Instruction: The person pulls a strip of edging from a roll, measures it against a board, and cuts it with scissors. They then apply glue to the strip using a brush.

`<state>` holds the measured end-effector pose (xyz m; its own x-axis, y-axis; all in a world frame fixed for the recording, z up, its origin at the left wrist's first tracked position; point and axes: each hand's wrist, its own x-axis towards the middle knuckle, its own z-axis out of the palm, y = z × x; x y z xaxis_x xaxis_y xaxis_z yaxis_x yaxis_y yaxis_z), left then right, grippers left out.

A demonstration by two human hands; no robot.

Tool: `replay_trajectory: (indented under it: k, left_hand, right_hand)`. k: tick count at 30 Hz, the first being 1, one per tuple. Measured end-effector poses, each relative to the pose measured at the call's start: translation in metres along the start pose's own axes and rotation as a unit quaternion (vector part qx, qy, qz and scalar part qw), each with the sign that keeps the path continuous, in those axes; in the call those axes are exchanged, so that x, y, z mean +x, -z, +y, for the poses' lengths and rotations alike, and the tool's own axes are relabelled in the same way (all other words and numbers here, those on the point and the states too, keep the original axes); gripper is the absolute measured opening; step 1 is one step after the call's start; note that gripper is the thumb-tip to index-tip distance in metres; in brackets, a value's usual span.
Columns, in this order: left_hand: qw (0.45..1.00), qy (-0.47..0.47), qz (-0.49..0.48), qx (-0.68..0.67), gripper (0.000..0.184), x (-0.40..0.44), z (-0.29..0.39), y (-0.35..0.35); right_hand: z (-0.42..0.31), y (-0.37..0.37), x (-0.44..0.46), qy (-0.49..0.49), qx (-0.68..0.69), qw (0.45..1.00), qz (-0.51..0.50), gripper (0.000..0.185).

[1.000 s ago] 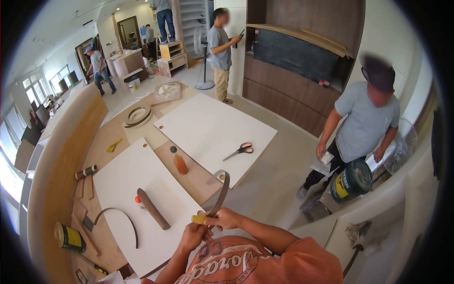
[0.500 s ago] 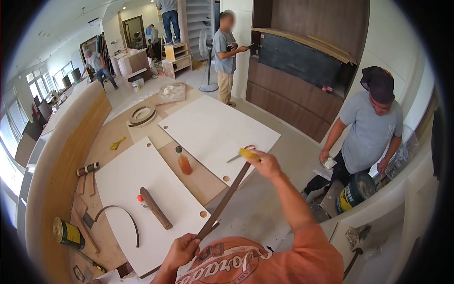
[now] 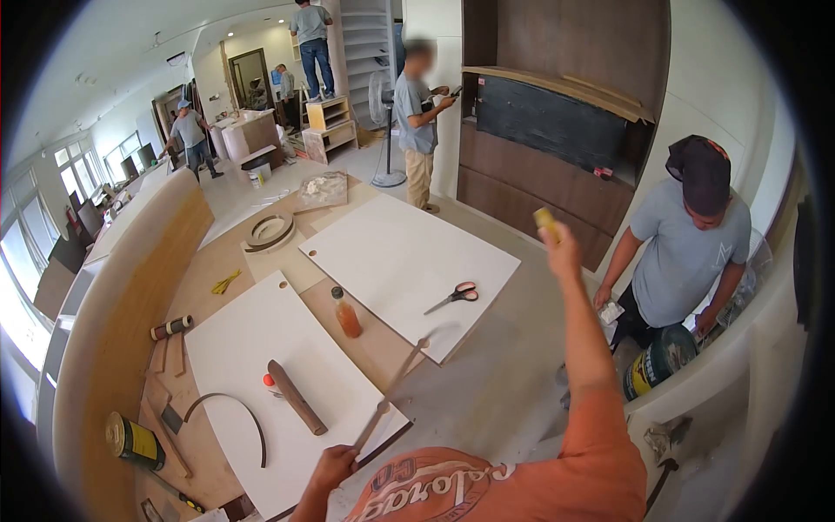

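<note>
My left hand (image 3: 336, 465) is closed on one end of a long thin edge-banding strip (image 3: 389, 402), brown on one face earlier and blurred by motion now. The strip's free end curls over the near corner of the far white panel (image 3: 409, 252). Out to the right and raised, my right hand (image 3: 564, 250) grips a small yellow block (image 3: 545, 219) whose exact kind I cannot make out. Black-and-red scissors (image 3: 454, 297) lie on the far panel. On the near white panel (image 3: 235, 339) rest a dark brown roll (image 3: 296, 398), a red-topped item (image 3: 269, 380) and a curved strip (image 3: 252, 418).
Between the panels stands a bottle of orange liquid (image 3: 347, 315). A coiled strip (image 3: 270, 232), yellow gloves (image 3: 226, 282) and a can (image 3: 135, 440) are on the worktable. At right, a person (image 3: 687, 235) stands beside a large green can (image 3: 659, 361); several other people are farther back.
My right hand has swung up and right, away from the strip, still holding the yellow block. The strip's far end has come loose and whips about. The scissors are now uncovered.
</note>
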<state>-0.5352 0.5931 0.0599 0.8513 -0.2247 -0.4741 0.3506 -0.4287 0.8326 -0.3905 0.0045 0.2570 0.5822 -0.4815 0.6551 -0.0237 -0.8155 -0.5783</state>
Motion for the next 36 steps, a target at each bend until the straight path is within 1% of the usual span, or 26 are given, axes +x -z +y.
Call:
replay_trajectory:
  k: [1,2,3,4,5,6,7,8,10,13,14,17,19,20,21,22,23,24,25,26,28,30,31,32,35,36]
  left_hand:
    - [0.999,-0.012,-0.023,0.039,0.028,0.011,-0.009,-0.008]
    - [0.999,0.035,-0.038,-0.007,0.029,0.013,0.001,-0.014]
    - [0.994,0.081,-0.056,-0.056,0.03,0.012,0.012,-0.019]
    - [0.993,0.085,-0.061,-0.057,0.03,0.013,0.02,-0.022]
    - [0.993,0.067,-0.059,-0.076,0.03,0.014,0.024,-0.027]
    - [0.993,0.053,-0.053,-0.095,0.03,0.013,0.027,-0.031]
    - [0.992,0.038,-0.043,-0.113,0.03,0.013,0.031,-0.032]
    - [0.993,0.026,-0.052,-0.101,0.029,0.014,0.041,-0.033]
    - [0.994,0.01,-0.074,-0.073,0.029,0.012,0.069,-0.039]
    - [0.992,-0.028,-0.114,-0.056,0.029,0.005,0.11,-0.05]
    - [0.994,-0.024,-0.097,-0.039,0.029,0.006,0.111,-0.053]
    - [0.998,-0.024,-0.055,-0.002,0.027,0.018,0.101,-0.056]
    - [0.999,-0.034,-0.039,0.001,0.025,0.018,0.084,-0.058]
    - [0.999,-0.029,-0.027,-0.024,0.024,0.007,0.095,-0.058]
    - [0.997,-0.021,-0.034,-0.066,0.023,0.006,0.091,-0.057]
    - [0.996,-0.003,-0.042,-0.084,0.023,-0.001,0.097,-0.053]
    - [0.994,0.013,-0.048,-0.101,0.022,-0.009,0.103,-0.047]
    - [0.992,0.004,-0.053,-0.111,0.023,-0.013,0.102,-0.042]
    - [0.994,0.012,-0.052,-0.09,0.023,-0.022,0.109,-0.038]
    - [0.996,0.017,-0.051,-0.07,0.023,-0.035,0.12,-0.032]
    - [0.998,0.025,-0.046,-0.046,0.024,-0.051,0.125,-0.022]
    - [0.997,0.025,-0.049,-0.055,0.024,-0.069,0.13,-0.011]
    - [0.997,0.025,-0.05,-0.06,0.024,-0.077,0.131,-0.006]
    - [0.994,0.022,-0.054,-0.093,0.023,-0.082,0.127,-0.003]
    - [0.995,0.005,-0.059,-0.076,0.021,-0.103,0.132,0.011]
    - [0.994,-0.003,-0.062,-0.092,0.021,-0.108,0.128,0.016]
  right_hand:
    - [-0.015,-0.011,-0.026,0.005,0.031,0.999,-0.04,0.031]
    - [-0.006,-0.036,-0.059,-0.006,0.063,0.987,-0.147,0.029]
    - [-0.019,-0.049,-0.102,-0.071,0.126,0.947,-0.288,0.027]
    - [-0.045,-0.05,-0.146,-0.19,0.224,0.858,-0.422,0.026]
    - [-0.062,-0.058,-0.199,-0.229,0.291,0.791,-0.487,0.034]
    - [-0.076,-0.062,-0.238,-0.216,0.271,0.723,-0.597,0.049]
    - [-0.079,-0.073,-0.28,-0.251,0.278,0.664,-0.648,0.06]
    - [-0.091,-0.08,-0.306,-0.267,0.28,0.605,-0.696,0.061]
    - [-0.113,-0.09,-0.333,-0.292,0.411,0.486,-0.714,0.056]
    - [-0.121,-0.11,-0.337,-0.358,0.474,0.35,-0.724,0.06]
    - [-0.143,-0.095,-0.321,-0.325,0.495,0.38,-0.71,0.058]
    - [-0.148,-0.092,-0.309,-0.248,0.445,0.503,-0.698,0.052]
    - [-0.157,-0.087,-0.303,-0.183,0.409,0.59,-0.672,0.038]
    - [-0.153,-0.097,-0.314,-0.146,0.403,0.636,-0.641,0.037]
    - [-0.156,-0.092,-0.303,-0.136,0.309,0.674,-0.657,0.038]
    - [-0.143,-0.105,-0.311,-0.107,0.278,0.732,-0.612,0.044]
    - [-0.11,-0.139,-0.324,-0.062,0.246,0.774,-0.58,0.047]
    - [-0.095,-0.149,-0.317,-0.037,0.236,0.798,-0.553,0.049]
    - [-0.081,-0.158,-0.31,-0.013,0.224,0.822,-0.524,0.052]
    - [-0.082,-0.146,-0.28,-0.009,0.235,0.832,-0.503,0.055]
    - [-0.093,-0.118,-0.23,-0.01,0.17,0.853,-0.494,0.052]
    - [-0.073,-0.126,-0.206,0.031,0.191,0.894,-0.403,0.049]
    - [-0.063,-0.123,-0.191,-0.005,0.17,0.892,-0.419,0.049]
    - [-0.063,-0.113,-0.172,-0.041,0.15,0.887,-0.435,0.048]
    - [-0.066,-0.09,-0.132,0.024,0.067,0.928,-0.365,0.047]
    - [-0.058,-0.09,-0.122,0.049,0.058,0.941,-0.33,0.046]
